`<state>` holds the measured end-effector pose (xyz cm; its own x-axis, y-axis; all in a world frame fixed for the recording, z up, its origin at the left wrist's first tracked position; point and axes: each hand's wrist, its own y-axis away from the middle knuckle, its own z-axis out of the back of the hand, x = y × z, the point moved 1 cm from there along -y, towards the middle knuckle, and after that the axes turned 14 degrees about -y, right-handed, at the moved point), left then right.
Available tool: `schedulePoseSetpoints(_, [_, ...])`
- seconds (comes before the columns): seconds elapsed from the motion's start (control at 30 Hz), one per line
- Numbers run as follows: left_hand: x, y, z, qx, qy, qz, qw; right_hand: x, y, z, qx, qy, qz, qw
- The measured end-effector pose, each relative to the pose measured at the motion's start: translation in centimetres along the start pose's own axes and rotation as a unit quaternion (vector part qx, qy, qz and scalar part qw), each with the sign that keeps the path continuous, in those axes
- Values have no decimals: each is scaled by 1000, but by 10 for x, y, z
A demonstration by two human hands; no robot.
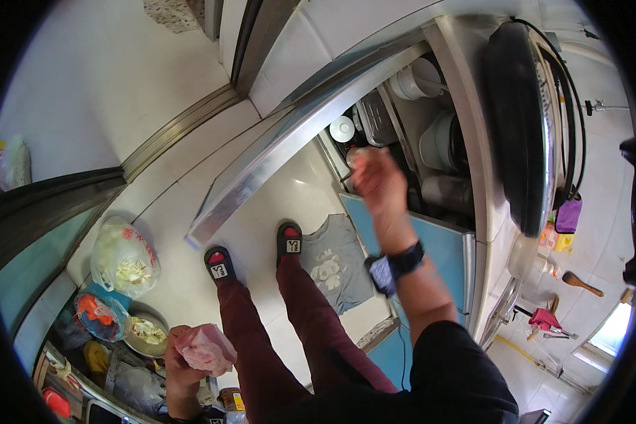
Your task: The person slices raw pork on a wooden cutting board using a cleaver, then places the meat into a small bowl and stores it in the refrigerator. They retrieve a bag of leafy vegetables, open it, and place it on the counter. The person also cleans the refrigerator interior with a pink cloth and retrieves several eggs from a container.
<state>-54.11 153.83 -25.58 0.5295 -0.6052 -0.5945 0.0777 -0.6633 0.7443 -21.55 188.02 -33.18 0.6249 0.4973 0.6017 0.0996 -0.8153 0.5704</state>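
In my left hand (179, 360) is a crumpled pink bundle (206, 351), which could be a plastic bag or raw meat; I cannot tell which. My right hand (377, 177), blurred, stretches to the opening of a low cabinet (458, 138). A round pale item (353, 155) shows by its fingertips, but whether they touch it is unclear. Just beyond are a white-lidded jar (342, 129) and a clear plastic container (376, 119). Both cabinet doors hang open: one door (275, 153) swings out across the floor, and a blue door (429, 246) is beneath my right forearm.
A grey cloth with a cartoon print (334, 265) lies on the floor beside my slippered foot (289, 241). To the left stand a tied plastic bag (124, 259), a lined bin (98, 318) and a bowl of scraps (161, 347). Pots (435, 140) fill the cabinet's shelf.
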Motion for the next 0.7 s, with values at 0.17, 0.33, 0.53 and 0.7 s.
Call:
schedulePoseSetpoints(0.17, [25, -21, -24, 17, 53, 54, 997, 110, -117, 44, -228, 116, 239, 937])
schedulePoseSetpoints(0.33, [33, -36, -41, 18, 31, 84, 996, 152, -177, 59, -246, 189, 256, 915])
schedulePoseSetpoints(0.53, [36, -45, -47, 11, 24, 69, 997, 161, -205, 68, -258, 198, 193, 926])
schedulePoseSetpoints(0.7, [37, -46, -46, 0, 38, 54, 998, 166, -211, 62, -252, 216, 203, 921])
